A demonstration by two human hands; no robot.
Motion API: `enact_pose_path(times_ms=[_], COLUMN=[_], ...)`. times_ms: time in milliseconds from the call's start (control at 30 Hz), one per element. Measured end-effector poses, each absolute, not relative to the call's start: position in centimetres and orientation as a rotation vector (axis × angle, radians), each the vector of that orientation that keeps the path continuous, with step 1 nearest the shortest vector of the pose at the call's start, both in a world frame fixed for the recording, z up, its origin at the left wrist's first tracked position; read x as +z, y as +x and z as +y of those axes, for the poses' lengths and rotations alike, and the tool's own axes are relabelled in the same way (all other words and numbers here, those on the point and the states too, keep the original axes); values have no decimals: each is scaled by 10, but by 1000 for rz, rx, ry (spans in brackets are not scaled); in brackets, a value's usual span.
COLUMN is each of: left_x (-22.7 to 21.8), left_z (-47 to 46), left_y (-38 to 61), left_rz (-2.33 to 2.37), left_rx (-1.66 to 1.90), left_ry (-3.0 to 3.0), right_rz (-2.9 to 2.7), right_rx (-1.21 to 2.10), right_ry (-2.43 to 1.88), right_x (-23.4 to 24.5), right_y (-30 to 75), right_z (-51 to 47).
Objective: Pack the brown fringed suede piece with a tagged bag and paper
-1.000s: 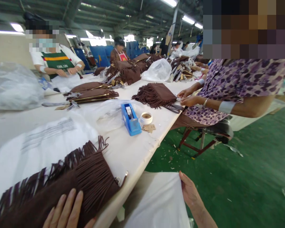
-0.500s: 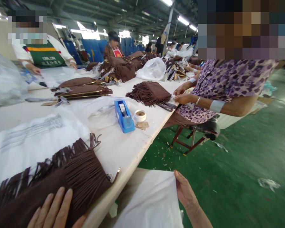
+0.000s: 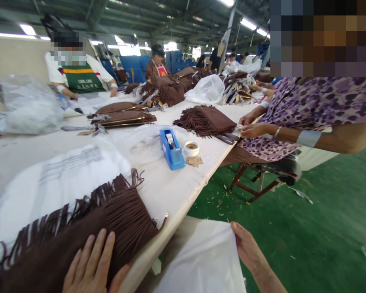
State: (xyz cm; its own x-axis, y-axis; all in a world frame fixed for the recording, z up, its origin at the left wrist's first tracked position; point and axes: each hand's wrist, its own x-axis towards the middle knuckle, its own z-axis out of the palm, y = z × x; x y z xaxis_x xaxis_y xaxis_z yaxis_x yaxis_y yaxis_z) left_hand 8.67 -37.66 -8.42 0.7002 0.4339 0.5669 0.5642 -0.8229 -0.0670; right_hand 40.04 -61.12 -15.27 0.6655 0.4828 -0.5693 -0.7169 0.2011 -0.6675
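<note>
My left hand point(image 3: 93, 262) lies flat with fingers stretched out on a dark brown fringed bag point(image 3: 64, 240) at the table's near edge. The bag's long fringe spreads toward the far side, and a small metal ring and a zip pull show at its right corner. Below the table edge, my right hand point(image 3: 247, 246) pinches the corner of a white cloth point(image 3: 204, 252), which hangs down beside the table. Beyond the bag lies a white plastic bag with dark stripes point(image 3: 70, 167), spread on the table.
A blue tape dispenser point(image 3: 172, 150), a white tape roll point(image 3: 191, 149) and brown tags point(image 3: 194, 161) lie mid-table. More brown bags point(image 3: 123, 115) are piled farther off. A co-worker in a patterned shirt point(image 3: 293, 110) sits at right, handling a fringed bag point(image 3: 213, 120). Another stands opposite in a green apron point(image 3: 81, 79).
The view has swung a little to the left, so most things appear farther right. My left hand stays flat on the bag and my right still pinches the cloth corner.
</note>
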Motion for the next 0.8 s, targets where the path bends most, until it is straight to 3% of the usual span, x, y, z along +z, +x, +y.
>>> enact_pose_path(times_ms=[800], left_x=[-65], left_z=[-389], left_y=[94], left_rz=[-812], left_rx=[-736], left_ry=[-2672], right_rz=[-59], right_rx=[1166], right_ry=[-1323], right_x=[-126], right_y=[369], right_z=[-603])
